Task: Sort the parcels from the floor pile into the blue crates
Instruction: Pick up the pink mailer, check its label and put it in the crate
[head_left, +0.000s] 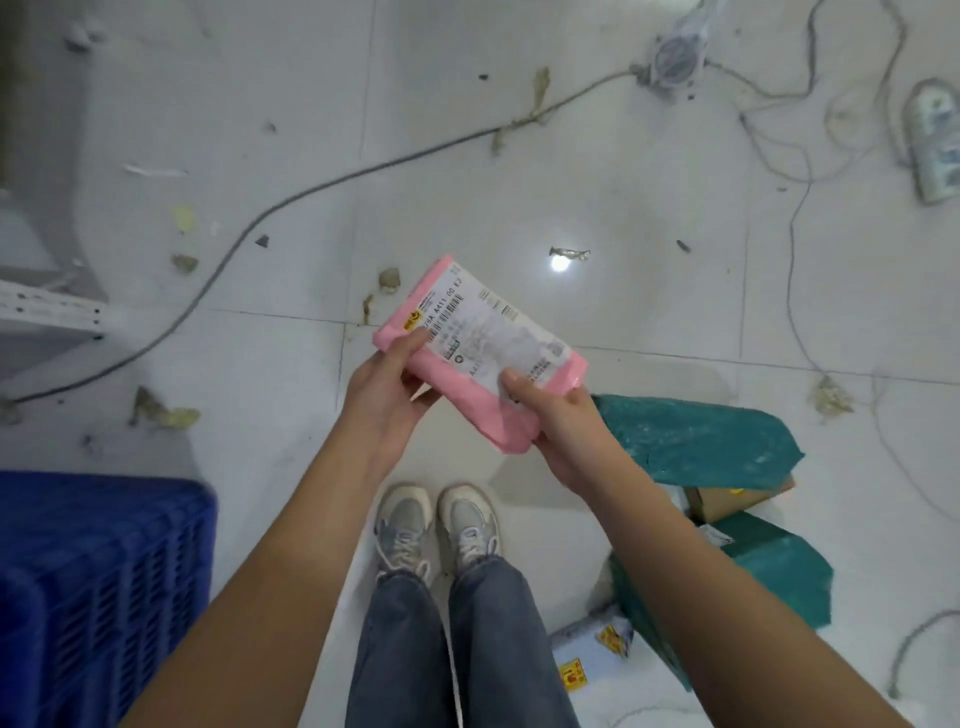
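We hold the pink parcel (480, 358) above the floor (623, 156), label up. The left hand (387, 392) pinches its near-left end; the right hand (558, 431) grips its near-right edge. The long axis runs from upper left to lower right. The blue crate (98, 587) lies low to our left, nearer the left hand.

A parcel-sorting room or small warehouse: labelled mailers and a carton piled (727, 499) on a littered tile floor (519, 156), a blue slatted crate (98, 587), loose cables (291, 202), metal shelving (47, 306).
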